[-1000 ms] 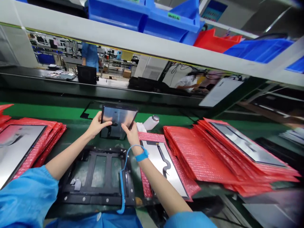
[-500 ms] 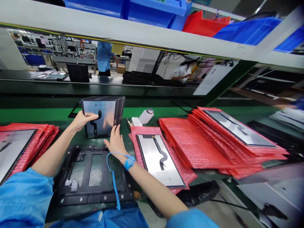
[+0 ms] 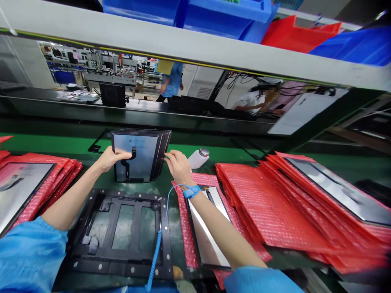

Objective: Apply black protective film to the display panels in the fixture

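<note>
Several thin display panels (image 3: 141,162) stand upright in a fanned stack behind a black frame fixture (image 3: 134,232). My left hand (image 3: 110,158) is closed on the stack's left edge, its thumb across the front panel near a dark flex cable. At the stack's right edge, my right hand (image 3: 179,165) pinches with thumb and forefinger; what lies between its fingertips is too small to make out. A blue wrist strap with a coiled cord circles my right wrist. Under my right forearm, another panel (image 3: 201,240) lies on red bubble wrap.
Red bubble bags (image 3: 262,203) are piled on the right, with a panel (image 3: 342,191) on top. More bags (image 3: 65,171) and a panel (image 3: 24,187) lie left. A white bottle (image 3: 198,158) stands behind my right hand. A shelf (image 3: 183,44) with bins crosses above. Two people are beyond.
My right hand has moved up and right along the stack's right edge, and its fingers have closed. The panels are fanned wider. The view has shifted, and the far person stands differently.
</note>
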Tool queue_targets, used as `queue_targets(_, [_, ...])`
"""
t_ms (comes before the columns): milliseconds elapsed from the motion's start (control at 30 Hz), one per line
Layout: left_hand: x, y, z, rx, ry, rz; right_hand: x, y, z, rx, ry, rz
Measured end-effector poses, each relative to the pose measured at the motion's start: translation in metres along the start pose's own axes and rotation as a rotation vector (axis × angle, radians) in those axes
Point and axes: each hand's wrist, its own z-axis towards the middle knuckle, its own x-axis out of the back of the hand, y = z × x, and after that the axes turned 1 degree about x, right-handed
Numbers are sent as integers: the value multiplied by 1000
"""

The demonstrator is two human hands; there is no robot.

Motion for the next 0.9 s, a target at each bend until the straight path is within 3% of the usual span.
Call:
queue_targets(300, [1, -1, -3, 17, -21, 15, -15, 14, -3, 71, 103, 33])
queue_targets(500, [1, 0, -5, 12, -19, 17, -12, 20, 4, 131, 40, 52])
queue_targets(700, [-1, -1, -5, 14, -12, 22, 7, 9, -15, 261, -98, 123])
queue_targets(900, [0, 4, -6, 31, -23, 9, 3, 3, -5, 188, -59, 81])
